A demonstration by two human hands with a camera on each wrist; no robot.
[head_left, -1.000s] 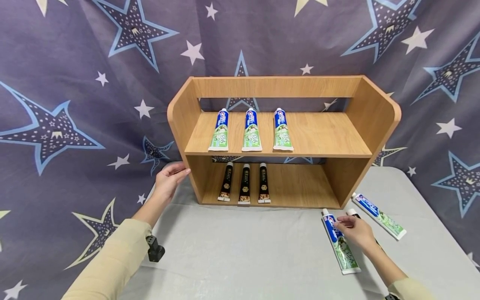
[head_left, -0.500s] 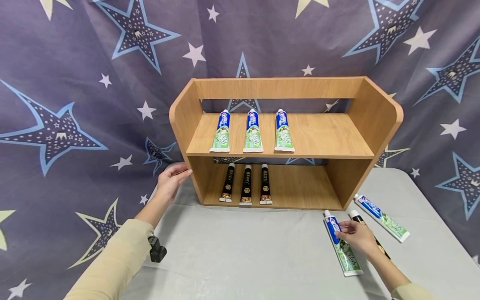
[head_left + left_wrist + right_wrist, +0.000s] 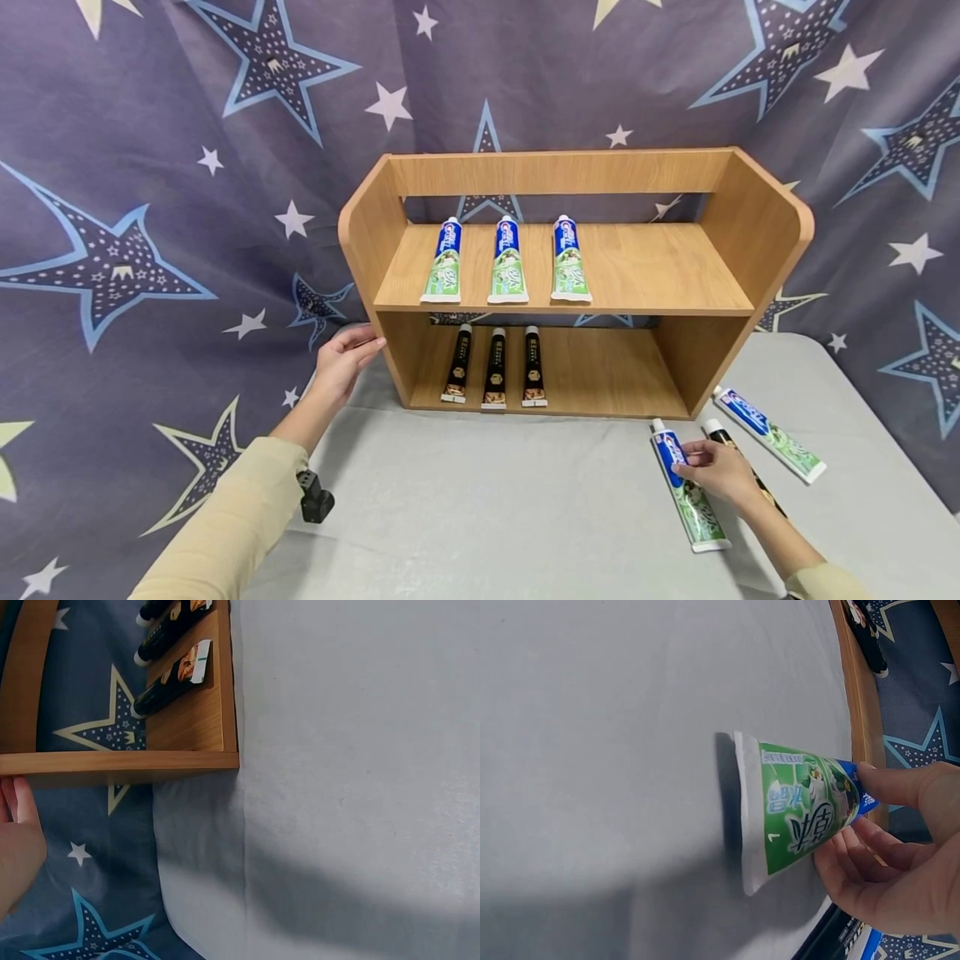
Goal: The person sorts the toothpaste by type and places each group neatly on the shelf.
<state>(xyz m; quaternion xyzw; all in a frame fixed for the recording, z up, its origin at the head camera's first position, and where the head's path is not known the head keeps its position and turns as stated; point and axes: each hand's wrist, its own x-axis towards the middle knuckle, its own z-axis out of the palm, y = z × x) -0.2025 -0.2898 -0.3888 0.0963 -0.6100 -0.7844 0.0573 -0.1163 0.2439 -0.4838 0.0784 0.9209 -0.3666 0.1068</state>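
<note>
Fingers (image 3: 887, 844) of right hand (image 3: 722, 473) pinch toothpaste tube (image 3: 789, 817) — left fingers (image 3: 28, 804), straight, touch shelf (image 3: 120, 762) (upper tubes (image 3: 508, 262): head view only).

table (image 3: 480, 500) before curtain (image 3: 150, 192), shelf unit (image 3: 761, 225) on it; three upper tubes (image 3: 507, 267) on top shelf (image 3: 652, 267), three lower tubes (image 3: 495, 371) on bottom shelf (image 3: 600, 371), both rows leftward; three more tubes (image 3: 772, 437) off front-right corner

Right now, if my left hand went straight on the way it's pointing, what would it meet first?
The wooden shelf's left side panel. Your left hand points at its outer face and appears to be touching it, though exact contact is hard to judge.
</note>
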